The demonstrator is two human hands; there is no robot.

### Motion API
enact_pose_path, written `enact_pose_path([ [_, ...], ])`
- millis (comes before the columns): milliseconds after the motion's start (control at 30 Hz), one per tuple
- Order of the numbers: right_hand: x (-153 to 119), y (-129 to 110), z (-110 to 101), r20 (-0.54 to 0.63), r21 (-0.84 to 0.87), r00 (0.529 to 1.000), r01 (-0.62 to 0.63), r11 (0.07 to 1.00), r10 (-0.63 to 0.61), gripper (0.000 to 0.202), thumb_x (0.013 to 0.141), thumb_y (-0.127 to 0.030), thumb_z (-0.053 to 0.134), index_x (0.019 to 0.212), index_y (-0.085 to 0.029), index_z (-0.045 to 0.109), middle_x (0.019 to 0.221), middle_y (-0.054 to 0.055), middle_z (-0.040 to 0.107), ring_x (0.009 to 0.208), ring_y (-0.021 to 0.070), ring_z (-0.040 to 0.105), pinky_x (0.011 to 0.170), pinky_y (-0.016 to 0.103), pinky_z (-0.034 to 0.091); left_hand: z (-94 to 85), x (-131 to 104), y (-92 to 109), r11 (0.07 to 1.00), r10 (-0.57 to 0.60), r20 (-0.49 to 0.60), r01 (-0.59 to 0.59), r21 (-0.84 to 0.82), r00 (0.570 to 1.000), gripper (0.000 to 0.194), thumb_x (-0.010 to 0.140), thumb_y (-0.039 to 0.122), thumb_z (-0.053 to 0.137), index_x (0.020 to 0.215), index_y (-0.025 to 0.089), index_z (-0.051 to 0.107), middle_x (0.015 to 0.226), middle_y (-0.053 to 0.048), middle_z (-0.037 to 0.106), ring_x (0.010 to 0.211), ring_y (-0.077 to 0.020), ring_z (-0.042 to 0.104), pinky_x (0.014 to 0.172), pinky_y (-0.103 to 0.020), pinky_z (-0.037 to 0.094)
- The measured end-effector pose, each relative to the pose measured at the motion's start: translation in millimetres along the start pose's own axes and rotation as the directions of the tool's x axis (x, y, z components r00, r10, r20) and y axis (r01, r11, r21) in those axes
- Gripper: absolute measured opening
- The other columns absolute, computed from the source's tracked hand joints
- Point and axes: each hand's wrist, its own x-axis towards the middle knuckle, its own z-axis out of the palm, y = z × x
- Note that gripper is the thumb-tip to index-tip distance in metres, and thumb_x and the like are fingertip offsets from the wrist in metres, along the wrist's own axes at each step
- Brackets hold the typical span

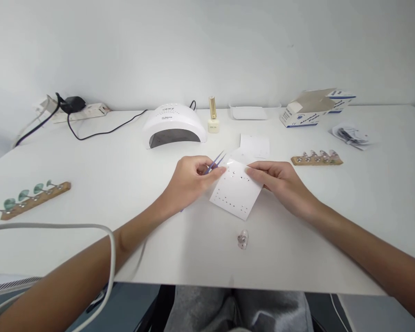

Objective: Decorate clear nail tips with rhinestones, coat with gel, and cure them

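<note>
A white card point(234, 196) dotted with rows of small dark, shiny studs is held tilted over the table between both hands. My left hand point(195, 177) is closed, with its thumb at the card's upper left edge. Blue tweezers point(213, 163) lie in that same hand, tips pointing up and away. My right hand point(278, 182) pinches the card's upper right edge between thumb and fingers. Below the card, a clear press-on nail point(242, 240) with shiny decoration lies on the table. Another white card point(255, 146) rests flat just behind the hands.
At the back stand a white nail lamp point(174, 124), a gold-capped polish bottle point(213, 121), a white tray point(249, 113) and an alcohol pad box point(302, 113). Nail stands sit left point(38, 201) and right point(316, 160). A white cable point(112, 258) loops across my left forearm.
</note>
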Motion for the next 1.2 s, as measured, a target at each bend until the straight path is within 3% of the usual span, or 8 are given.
enact_pose_path([
  [133, -0.4, -0.8, 1.8, 0.026, 0.019, 1.000, -0.007, 1.000, 0.006, 0.026, 0.087, -0.039, 0.058, 0.098, -0.021, 0.072, 0.096, 0.005, 0.071, 0.086, 0.0204, 0.065, 0.076, 0.032, 0.047, 5.0, -0.4, -0.7, 0.992, -0.054, 0.113, 0.066, -0.108, 0.992, 0.029, 0.078, 0.043, 0.063, 0.070, 0.015, 0.059, 0.050, 0.006, 0.039, 0.044, -0.0035, 0.026, 0.040, -0.020, 0.018],
  [367, -0.9, -2.7, 4.3, 0.013, -0.070, 1.000, 0.027, 0.997, -0.026, 0.019, 0.085, -0.037, 0.061, 0.087, -0.021, 0.071, 0.081, 0.001, 0.070, 0.071, 0.0147, 0.061, 0.062, 0.026, 0.043, 6.1, -0.7, -4.2, 0.986, -0.074, 0.169, 0.098, -0.138, 0.983, 0.028, 0.080, 0.042, 0.061, 0.074, 0.015, 0.059, 0.055, 0.005, 0.042, 0.047, -0.0045, 0.029, 0.042, -0.020, 0.020],
  [600, 0.5, -1.4, 6.5, -0.148, -0.119, 0.989, 0.004, 0.993, -0.021, 0.025, 0.083, -0.041, 0.061, 0.073, -0.019, 0.064, 0.070, 0.001, 0.065, 0.062, 0.0139, 0.056, 0.054, 0.026, 0.039, 5.4, -1.3, -4.4, 0.999, 0.012, 0.106, -0.016, 0.037, 0.994, 0.034, 0.087, 0.044, 0.050, 0.069, 0.016, 0.053, 0.058, 0.004, 0.035, 0.053, -0.0071, 0.031, 0.048, -0.023, 0.022],
  [767, 2.7, 2.3, 7.1, -0.059, 0.011, 0.998, -0.020, 1.000, 0.021, 0.024, 0.084, -0.043, 0.060, 0.085, -0.020, 0.066, 0.081, 0.002, 0.069, 0.072, 0.0163, 0.062, 0.063, 0.027, 0.045, 6.5, 1.0, -6.5, 0.995, 0.001, 0.107, -0.011, 0.098, 0.994, 0.029, 0.086, 0.041, 0.052, 0.071, 0.017, 0.054, 0.059, 0.005, 0.032, 0.055, -0.0080, 0.028, 0.049, -0.023, 0.022],
  [867, 4.5, 4.0, 4.4, -0.018, 0.053, 0.999, -0.033, 0.998, 0.034, 0.031, 0.087, -0.047, 0.054, 0.083, -0.020, 0.068, 0.081, 0.003, 0.068, 0.074, 0.0173, 0.062, 0.067, 0.029, 0.047, 6.3, 1.9, -8.2, 0.994, -0.021, 0.114, 0.008, 0.113, 0.993, 0.028, 0.086, 0.041, 0.051, 0.071, 0.017, 0.053, 0.060, 0.004, 0.034, 0.055, -0.0081, 0.030, 0.049, -0.023, 0.023],
  [1067, 5.9, 1.5, 2.2, -0.042, 0.064, 0.997, -0.065, 0.996, 0.068, 0.020, 0.081, -0.036, 0.065, 0.093, -0.023, 0.073, 0.090, 0.003, 0.072, 0.083, 0.0191, 0.065, 0.070, 0.029, 0.048, 6.2, -0.2, -6.7, 0.980, -0.023, 0.201, -0.017, 0.198, 0.979, 0.026, 0.086, 0.040, 0.050, 0.072, 0.018, 0.055, 0.060, 0.004, 0.038, 0.054, -0.0088, 0.033, 0.049, -0.023, 0.025],
  [1200, 6.4, 0.9, 4.2, -0.144, 0.014, 0.984, -0.102, 0.995, 0.103, 0.021, 0.078, -0.033, 0.066, 0.094, -0.021, 0.074, 0.090, 0.004, 0.073, 0.078, 0.0189, 0.066, 0.069, 0.031, 0.048, 6.7, -1.7, -4.2, 0.943, 0.047, 0.124, -0.085, 0.323, 0.991, 0.030, 0.089, 0.042, 0.043, 0.075, 0.018, 0.055, 0.059, 0.003, 0.042, 0.055, -0.0096, 0.037, 0.051, -0.023, 0.028],
])
